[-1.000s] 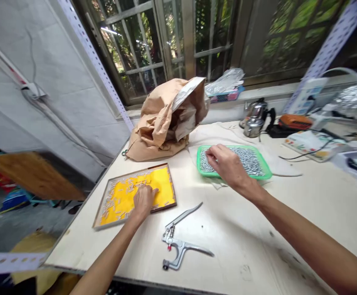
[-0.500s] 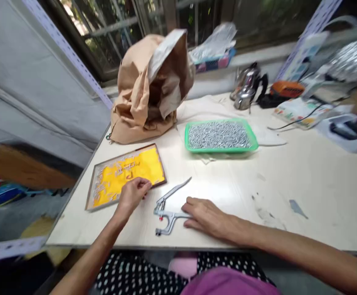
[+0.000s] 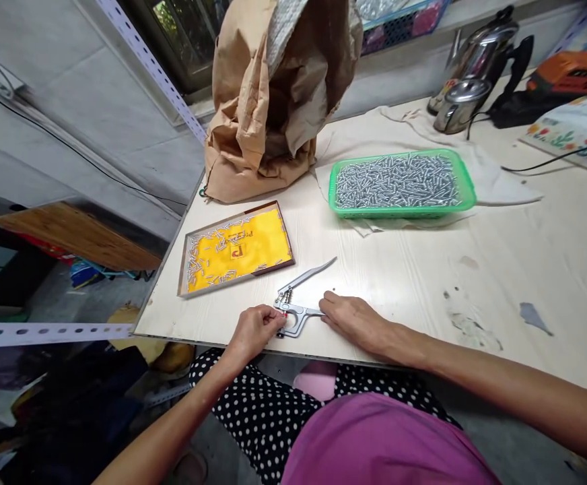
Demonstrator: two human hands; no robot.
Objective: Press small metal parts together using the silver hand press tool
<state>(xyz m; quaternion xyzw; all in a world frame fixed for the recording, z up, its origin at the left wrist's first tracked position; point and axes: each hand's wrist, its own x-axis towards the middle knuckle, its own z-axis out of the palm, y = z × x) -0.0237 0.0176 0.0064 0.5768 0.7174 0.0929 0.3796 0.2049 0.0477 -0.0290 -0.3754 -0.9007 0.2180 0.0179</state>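
A pair of grey snap-fastener pliers point(image 3: 298, 319) lies on the table near its front edge, with one long handle raised away from the other. My right hand point(image 3: 357, 322) rests on the table, its fingers closed on the end of the lower handle. At the pliers' jaws, beside a small red part, my left hand point(image 3: 258, 329) pinches thumb and fingertips together. Whatever lies between those fingertips is too small to make out. Behind the left hand is a shallow tray point(image 3: 185, 296) with a yellow bottom and several small silvery pins scattered in it.
A green plastic basket point(image 3: 468, 192) full of silvery metal pins stands farther back. A large crumpled brown paper sack point(image 3: 237, 148) stands open at the back left. Metal kettles point(image 3: 462, 104) and an orange-and-black device point(image 3: 571, 74) occupy the back right, with a dark cable nearby.
My left hand has moved from the tray's near edge to the pliers' jaws. The right hand stays at the handle. The whole view has shifted and come closer.
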